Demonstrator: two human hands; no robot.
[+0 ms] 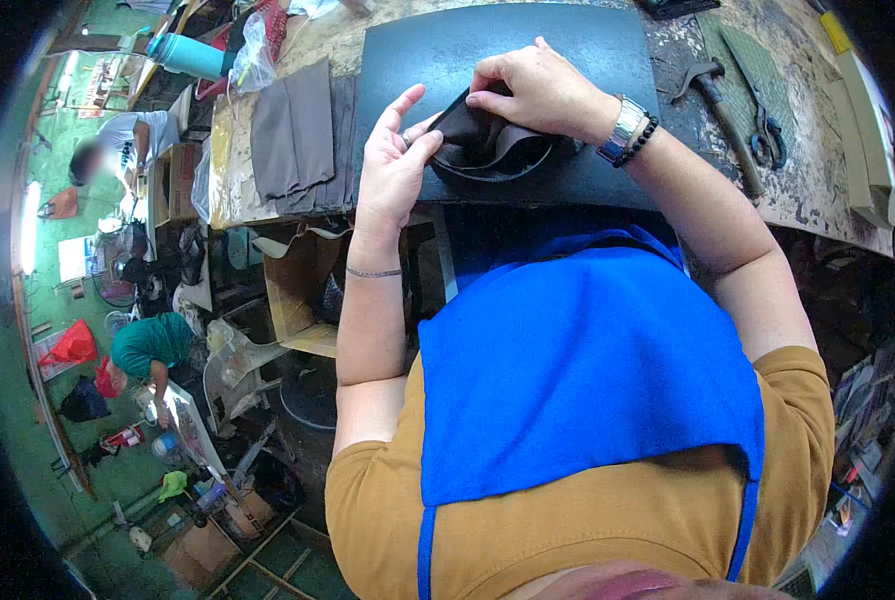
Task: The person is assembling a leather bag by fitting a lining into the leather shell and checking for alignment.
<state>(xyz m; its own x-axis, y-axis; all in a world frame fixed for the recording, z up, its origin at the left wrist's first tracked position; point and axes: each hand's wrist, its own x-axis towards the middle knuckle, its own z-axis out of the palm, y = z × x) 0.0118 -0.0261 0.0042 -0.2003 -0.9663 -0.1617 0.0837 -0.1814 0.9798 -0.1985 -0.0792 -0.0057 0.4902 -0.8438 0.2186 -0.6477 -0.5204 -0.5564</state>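
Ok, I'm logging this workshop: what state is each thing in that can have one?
Dark piece: curved, held open
Left hand: pinching the piece's left edge
Right hand: pinching the piece's upper edge
Grey panels: overlapping, lying flat
Shears: lying down, seemingly closed
Hammer: lying flat
Fan: spinning or stopped, cannot tell

1. The things are being carried by a workbench (818, 205), its pale top being broken up by dark stains.
2. A large black board (418, 65) is being supported along its middle.
3. A dark curved piece (516, 158) is being held over the board, seemingly being borne by it.
4. Grey-brown flat pieces (293, 130) are being overlapped left of the board.
5. To the right, a hammer (732, 138) is being carried.
6. Beside it, scissors (757, 106) are being partly underlain by a green sheet (771, 75).
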